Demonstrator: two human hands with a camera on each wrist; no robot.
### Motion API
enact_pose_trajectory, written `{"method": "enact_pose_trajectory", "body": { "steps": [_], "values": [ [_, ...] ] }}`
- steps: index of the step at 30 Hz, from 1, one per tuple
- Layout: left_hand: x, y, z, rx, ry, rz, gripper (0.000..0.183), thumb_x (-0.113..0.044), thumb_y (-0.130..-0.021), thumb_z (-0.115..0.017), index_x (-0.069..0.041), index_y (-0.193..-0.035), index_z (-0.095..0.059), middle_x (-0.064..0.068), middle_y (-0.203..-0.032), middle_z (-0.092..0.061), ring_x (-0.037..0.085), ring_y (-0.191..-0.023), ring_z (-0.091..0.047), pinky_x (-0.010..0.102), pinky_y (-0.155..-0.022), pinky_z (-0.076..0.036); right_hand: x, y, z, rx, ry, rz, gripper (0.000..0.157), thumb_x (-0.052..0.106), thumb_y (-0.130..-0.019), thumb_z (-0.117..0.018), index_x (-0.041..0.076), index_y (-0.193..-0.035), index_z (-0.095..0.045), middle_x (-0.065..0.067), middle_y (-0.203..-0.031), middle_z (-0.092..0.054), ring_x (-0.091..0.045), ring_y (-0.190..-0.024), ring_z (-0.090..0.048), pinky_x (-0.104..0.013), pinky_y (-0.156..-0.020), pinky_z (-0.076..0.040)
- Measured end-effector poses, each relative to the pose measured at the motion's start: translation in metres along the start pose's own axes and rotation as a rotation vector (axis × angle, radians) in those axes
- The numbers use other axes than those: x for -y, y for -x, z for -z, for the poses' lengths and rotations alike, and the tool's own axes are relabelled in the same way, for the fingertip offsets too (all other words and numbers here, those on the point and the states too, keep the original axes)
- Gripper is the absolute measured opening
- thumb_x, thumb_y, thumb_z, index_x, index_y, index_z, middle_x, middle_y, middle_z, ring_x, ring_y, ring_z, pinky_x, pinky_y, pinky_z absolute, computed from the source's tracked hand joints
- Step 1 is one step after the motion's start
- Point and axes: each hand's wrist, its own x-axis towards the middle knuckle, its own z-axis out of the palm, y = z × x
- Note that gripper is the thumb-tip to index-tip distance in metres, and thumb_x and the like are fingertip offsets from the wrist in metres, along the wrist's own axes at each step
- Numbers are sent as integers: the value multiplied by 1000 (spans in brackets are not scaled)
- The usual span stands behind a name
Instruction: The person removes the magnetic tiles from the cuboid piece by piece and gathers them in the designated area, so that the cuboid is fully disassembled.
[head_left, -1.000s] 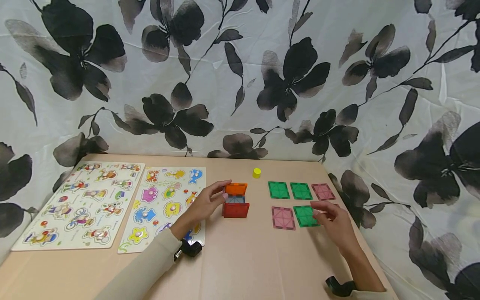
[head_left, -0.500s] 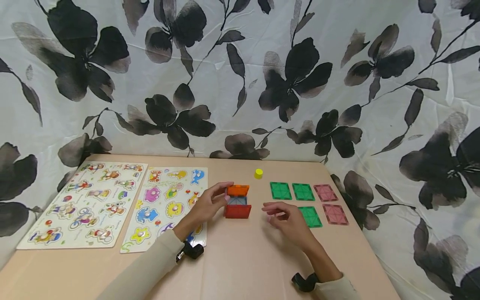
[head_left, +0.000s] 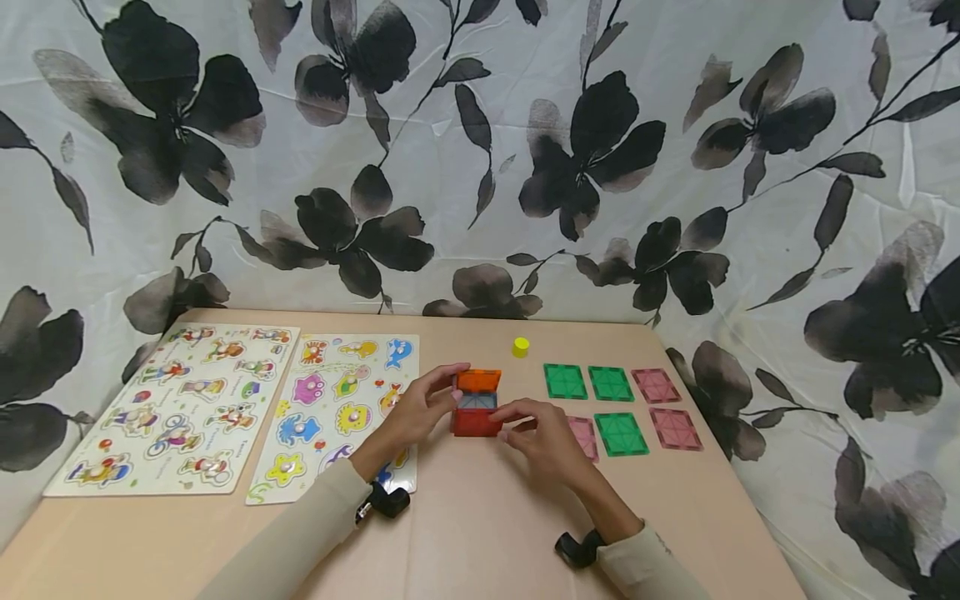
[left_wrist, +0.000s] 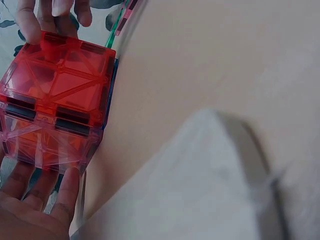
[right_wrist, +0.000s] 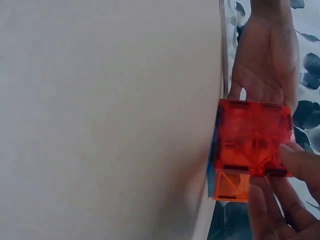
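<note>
A small open-topped box of translucent magnetic tiles stands on the table, orange at the back, blue inside and red in front. My left hand grips its left side, index finger at the orange tile. In the left wrist view, those left fingers lie behind a clear pinkish side tile. My right hand is at the right end of the red tile. In the right wrist view, its thumb lies on the red tile's edge with fingers underneath, pinching it.
Green tiles and pink tiles lie flat in rows to the right; one pink tile is partly behind my right hand. A yellow cylinder stands at the back. Two picture puzzle boards lie on the left.
My right hand has moved left from the green and pink tiles to the red tile of the box. The left hand keeps its grip in place.
</note>
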Motion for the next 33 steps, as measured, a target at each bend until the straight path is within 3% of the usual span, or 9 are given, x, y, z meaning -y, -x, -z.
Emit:
{"method": "enact_pose_trajectory", "body": {
  "steps": [8, 12, 18, 25, 33],
  "values": [
    [1, -1, 0, 5, -25, -27, 50, -16, -110, -58, -20, -159, -49, 3, -165, -48, 35, -155, -43, 59, -127, -38, 3, 6, -2, -67, 58, 34, 30, 3, -93, -80, 30, -104, -84, 10, -109, -79, -13, -100, -71, -28, -89, -64],
    [0, 0, 0, 5, -29, -23, 49, -18, -110, -59, -24, -158, -50, 3, -166, -47, 36, -156, -43, 60, -127, -37, 3, 16, 8, -33, 43, 3, 31, 4, -95, -78, 32, -106, -82, 11, -110, -78, -13, -98, -70, -24, -87, -62],
    [1, -1, 0, 1, -26, -23, 50, -17, -110, -60, -20, -159, -50, 4, -165, -48, 36, -155, -44, 58, -127, -38, -14, 38, 34, 35, -14, -75, 32, 2, -98, -73, 30, -111, -81, 7, -113, -77, -20, -104, -68, -25, -86, -61],
    [1, -1, 0, 5, -23, -42, 49, -13, -110, -59, -22, -157, -51, 6, -164, -49, 35, -155, -45, 57, -127, -37, -42, 70, 69, 121, -139, -195, 19, 8, -101, -71, 13, -118, -77, -9, -123, -75, -24, -107, -70, -24, -87, -62],
    [2, -2, -1, 1, -30, -46, 51, -9, -109, -58, -13, -159, -47, 8, -166, -47, 37, -155, -44, 57, -127, -37, -65, 94, 96, 197, -235, -272, 26, 11, -102, -70, 0, -126, -71, -20, -126, -73, -20, -95, -72, -26, -80, -63]
  ]
}}
